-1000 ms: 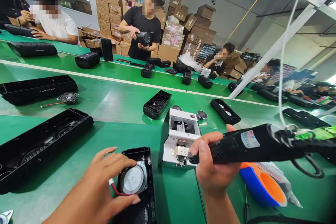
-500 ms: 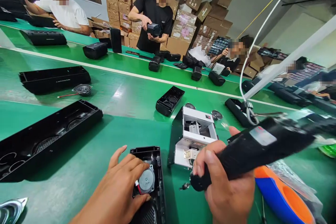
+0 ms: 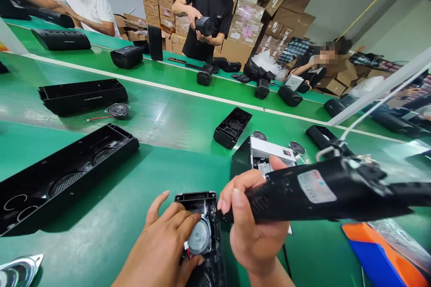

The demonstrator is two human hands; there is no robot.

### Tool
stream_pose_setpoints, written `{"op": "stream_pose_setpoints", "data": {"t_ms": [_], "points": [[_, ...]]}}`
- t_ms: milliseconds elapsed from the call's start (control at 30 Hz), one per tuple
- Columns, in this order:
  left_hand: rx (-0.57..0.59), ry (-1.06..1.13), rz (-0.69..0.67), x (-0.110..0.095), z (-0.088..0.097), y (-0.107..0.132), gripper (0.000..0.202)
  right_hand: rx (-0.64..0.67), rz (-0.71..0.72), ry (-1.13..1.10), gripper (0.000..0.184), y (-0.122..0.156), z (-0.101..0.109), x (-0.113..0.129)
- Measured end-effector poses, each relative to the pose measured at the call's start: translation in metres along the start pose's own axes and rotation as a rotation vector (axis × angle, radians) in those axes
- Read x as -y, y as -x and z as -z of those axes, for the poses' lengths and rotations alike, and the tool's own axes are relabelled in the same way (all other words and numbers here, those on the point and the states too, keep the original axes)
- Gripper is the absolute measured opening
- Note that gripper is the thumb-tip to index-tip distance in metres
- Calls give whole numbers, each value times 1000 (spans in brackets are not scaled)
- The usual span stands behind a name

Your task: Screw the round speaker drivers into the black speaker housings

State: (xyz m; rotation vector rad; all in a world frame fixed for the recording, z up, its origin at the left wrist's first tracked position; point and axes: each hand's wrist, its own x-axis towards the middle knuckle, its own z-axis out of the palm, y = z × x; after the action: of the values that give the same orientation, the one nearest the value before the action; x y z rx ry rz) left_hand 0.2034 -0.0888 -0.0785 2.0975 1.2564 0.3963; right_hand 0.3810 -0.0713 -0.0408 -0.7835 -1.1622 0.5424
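Note:
My left hand (image 3: 164, 237) grips a small round speaker driver (image 3: 201, 234) at its edge, with a red wire beside it. The driver sits face down inside a black speaker housing (image 3: 220, 260) with an open back. Wrapped around a black electric screwdriver (image 3: 289, 193) is my right hand (image 3: 254, 237). Its tip is over the housing's upper right side, close to the driver; whether it touches a screw I cannot tell. Behind the tool stands a white and black screw feeder (image 3: 269, 147), partly hidden by my hand.
A long black housing (image 3: 84, 175) lies at left, and a loose speaker (image 3: 22, 271) at the lower left. More housings and drivers lie on the green conveyor (image 3: 161, 116). An orange and blue object (image 3: 380, 251) is at lower right. Co-workers sit and stand across the line.
My right hand has brought the electric screwdriver left, from beside the screw feeder to the housing. My left hand keeps its hold on the driver. The view has shifted slightly.

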Motion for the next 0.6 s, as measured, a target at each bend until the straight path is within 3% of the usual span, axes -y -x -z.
{"op": "stream_pose_setpoints", "data": {"t_ms": [133, 333, 433, 600], "points": [[64, 4, 64, 2, -2, -1, 53, 35, -44, -3, 66, 5, 5, -13], [-135, 24, -47, 0, -10, 9, 46, 57, -34, 0, 68, 7, 8, -18], [-194, 11, -52, -3, -11, 13, 47, 64, -24, 30, 60, 5, 8, -16], [-188, 4, -55, -5, -10, 10, 50, 66, -7, 79, 45, 3, 8, -15]]}}
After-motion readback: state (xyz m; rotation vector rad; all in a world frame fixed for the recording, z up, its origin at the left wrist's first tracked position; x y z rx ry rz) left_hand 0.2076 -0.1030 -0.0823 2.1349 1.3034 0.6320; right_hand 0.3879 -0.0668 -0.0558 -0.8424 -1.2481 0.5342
